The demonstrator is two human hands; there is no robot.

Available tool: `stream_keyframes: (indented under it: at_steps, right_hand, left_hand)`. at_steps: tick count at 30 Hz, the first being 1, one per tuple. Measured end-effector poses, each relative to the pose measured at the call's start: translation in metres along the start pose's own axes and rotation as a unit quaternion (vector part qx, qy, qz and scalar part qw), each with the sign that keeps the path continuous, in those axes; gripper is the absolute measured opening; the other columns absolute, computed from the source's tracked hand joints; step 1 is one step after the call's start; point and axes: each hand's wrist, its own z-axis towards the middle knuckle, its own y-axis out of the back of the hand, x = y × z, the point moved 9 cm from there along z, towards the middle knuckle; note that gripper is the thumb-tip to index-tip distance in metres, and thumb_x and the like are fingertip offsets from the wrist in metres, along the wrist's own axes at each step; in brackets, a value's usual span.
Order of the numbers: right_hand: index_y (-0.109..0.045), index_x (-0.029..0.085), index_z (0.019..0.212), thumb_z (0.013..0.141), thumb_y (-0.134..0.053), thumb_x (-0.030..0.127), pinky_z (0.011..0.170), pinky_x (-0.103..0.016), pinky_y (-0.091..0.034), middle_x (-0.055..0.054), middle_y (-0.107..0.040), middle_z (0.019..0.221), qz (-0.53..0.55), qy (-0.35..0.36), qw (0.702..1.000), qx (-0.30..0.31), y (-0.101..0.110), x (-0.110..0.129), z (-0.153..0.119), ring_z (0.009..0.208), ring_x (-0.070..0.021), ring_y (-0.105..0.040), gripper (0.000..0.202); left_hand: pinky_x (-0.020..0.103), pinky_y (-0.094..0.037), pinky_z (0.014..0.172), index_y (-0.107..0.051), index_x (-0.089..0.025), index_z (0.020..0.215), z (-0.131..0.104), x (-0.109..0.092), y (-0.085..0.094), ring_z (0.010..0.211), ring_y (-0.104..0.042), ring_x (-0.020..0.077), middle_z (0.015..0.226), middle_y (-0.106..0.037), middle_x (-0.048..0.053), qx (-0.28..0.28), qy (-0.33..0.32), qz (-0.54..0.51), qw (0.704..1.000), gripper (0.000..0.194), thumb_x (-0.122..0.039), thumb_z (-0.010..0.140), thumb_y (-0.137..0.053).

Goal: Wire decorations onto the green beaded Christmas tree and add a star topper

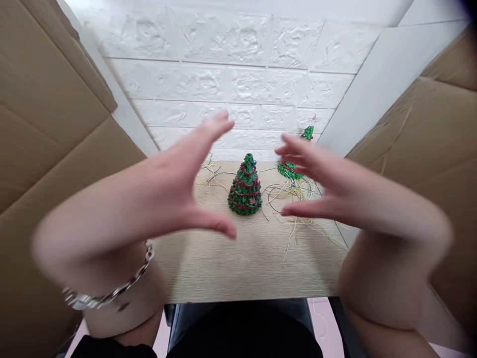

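Observation:
A small green tree (245,191) with red bead strands and tiny ornaments stands upright on the wooden table. My left hand (186,184) is raised to the left of it, thumb and fingers spread apart, holding nothing. On the other side my right hand (316,174) is also raised, fingers apart and nothing in them. Neither hand touches the tree. Behind my right hand, a second green tree (289,170) with a star on top is partly hidden.
Loose white, yellow and black threads (294,191) lie around the second tree and behind the first. The wooden table (242,268) meets a white brick-pattern wall (201,79). Cardboard panels (44,109) stand on both sides.

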Motion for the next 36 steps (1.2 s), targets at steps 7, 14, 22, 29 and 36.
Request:
stream_keyframes:
  at_steps: [7, 14, 22, 29, 36]
  right_hand:
    - [-0.050, 0.015, 0.125, 0.070, -0.067, 0.033, 0.084, -0.032, -0.048, -0.012, -0.059, 0.117, -0.141, -0.134, 0.965, 0.174, -0.060, -0.055, 0.045, 0.107, -0.0256, -0.056, 0.060]
    - [-0.057, 0.019, 0.111, 0.079, -0.054, 0.040, 0.067, -0.028, -0.046, -0.008, -0.062, 0.109, -0.130, -0.152, 0.979, 0.047, -0.012, -0.037, 0.053, 0.092, -0.0216, -0.059, 0.039]
    - [-0.057, 0.022, 0.110, 0.080, -0.052, 0.047, 0.069, -0.029, -0.045, -0.006, -0.065, 0.102, -0.070, -0.130, 0.988, 0.033, -0.007, -0.021, 0.048, 0.087, -0.0214, -0.059, 0.039]
    - [-0.060, 0.020, 0.102, 0.083, -0.050, 0.045, 0.075, -0.032, -0.043, -0.007, -0.064, 0.097, -0.056, -0.106, 0.992, -0.041, 0.010, -0.020, 0.044, 0.089, -0.0219, -0.057, 0.033]
    - [-0.061, 0.019, 0.082, 0.090, -0.038, 0.042, 0.070, -0.027, -0.040, -0.002, -0.058, 0.077, 0.053, -0.019, 0.985, -0.162, 0.021, -0.003, 0.052, 0.079, -0.0149, -0.054, 0.034]
  left_hand:
    - [0.041, -0.030, 0.105, -0.041, -0.021, 0.133, 0.031, 0.150, -0.051, 0.131, -0.033, 0.0300, 0.141, -0.038, 0.010, 0.200, 0.242, 0.322, 0.893, 0.065, -0.034, 0.072, -0.061]
    - [0.029, -0.039, 0.095, -0.048, -0.015, 0.129, 0.027, 0.234, -0.058, 0.115, -0.052, 0.0229, 0.127, -0.055, 0.011, 0.180, 0.296, 0.325, 0.880, 0.049, -0.019, 0.081, -0.039]
    - [0.033, -0.045, 0.083, -0.068, -0.015, 0.100, 0.034, 0.223, -0.036, 0.098, -0.061, 0.0254, 0.102, -0.068, 0.011, 0.056, 0.255, 0.331, 0.907, 0.035, -0.026, 0.081, -0.040]
    - [0.031, -0.045, 0.079, -0.066, -0.020, 0.094, 0.038, 0.167, 0.043, 0.076, -0.059, 0.0135, 0.085, -0.069, -0.002, -0.296, 0.178, 0.087, 0.935, 0.025, -0.033, 0.081, -0.050]
    - [0.035, -0.047, 0.075, -0.063, -0.019, 0.101, 0.050, 0.100, 0.037, 0.092, -0.059, 0.0186, 0.101, -0.068, -0.001, -0.262, 0.008, -0.335, 0.905, 0.033, -0.039, 0.076, -0.054]
